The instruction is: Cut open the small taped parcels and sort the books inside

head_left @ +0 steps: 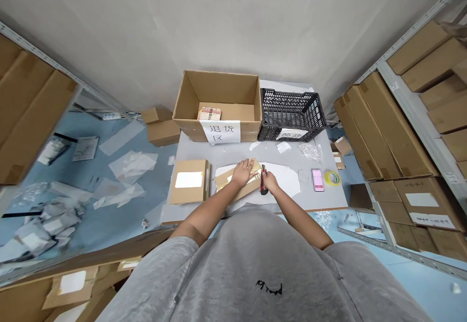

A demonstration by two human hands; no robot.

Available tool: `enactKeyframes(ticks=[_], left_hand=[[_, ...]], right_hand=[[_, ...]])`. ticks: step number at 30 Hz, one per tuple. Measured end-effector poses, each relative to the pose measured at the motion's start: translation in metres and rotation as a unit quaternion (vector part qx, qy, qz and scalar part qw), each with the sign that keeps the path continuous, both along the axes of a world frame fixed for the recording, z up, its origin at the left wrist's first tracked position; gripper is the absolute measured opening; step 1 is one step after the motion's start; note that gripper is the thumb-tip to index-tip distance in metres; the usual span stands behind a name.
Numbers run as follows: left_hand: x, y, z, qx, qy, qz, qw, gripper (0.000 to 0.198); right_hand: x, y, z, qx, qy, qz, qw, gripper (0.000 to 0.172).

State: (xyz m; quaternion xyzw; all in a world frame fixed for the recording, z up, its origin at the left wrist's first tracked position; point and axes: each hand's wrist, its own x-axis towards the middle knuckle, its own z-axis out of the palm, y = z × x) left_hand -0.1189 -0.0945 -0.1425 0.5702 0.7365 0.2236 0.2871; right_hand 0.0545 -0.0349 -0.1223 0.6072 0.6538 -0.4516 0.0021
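My left hand (243,172) lies with fingers spread on a flat cardboard package (223,180), pressing it from above. Wrapped round the red and black handle of a box cutter (263,186) is my right hand (270,182), at the package's right end. The blade's tip cannot be made out, so I cannot tell whether it touches the package. Shiny tape shows on the package's top near my left fingers. Beneath the package, a white sheet (286,178) covers part of the grey table (219,152).
Left of my hands stands a closed carton (188,195) with a white label. Behind are a large open carton (219,130) holding a small box and a black plastic crate (292,113). A phone (317,180) and a tape roll (332,178) lie right. Loaded shelves flank the table.
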Motion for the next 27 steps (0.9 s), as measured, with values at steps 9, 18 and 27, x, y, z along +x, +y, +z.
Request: enactKeyframes(ticks=[9, 18, 27], left_hand=[[-0.006, -0.008, 0.014, 0.001, -0.011, -0.078, 0.997, 0.076], [0.023, -0.027, 0.005, 0.002, 0.089, -0.028, 0.996, 0.053], [0.038, -0.008, -0.007, 0.016, 0.097, -0.005, 0.995, 0.045]], right_hand=[[0.000, 0.057, -0.004, -0.001, 0.040, -0.019, 0.999, 0.049], [-0.019, 0.072, -0.033, -0.006, -0.003, 0.010, 1.000, 0.051], [-0.024, 0.075, -0.038, 0.027, -0.047, 0.039, 0.998, 0.052]])
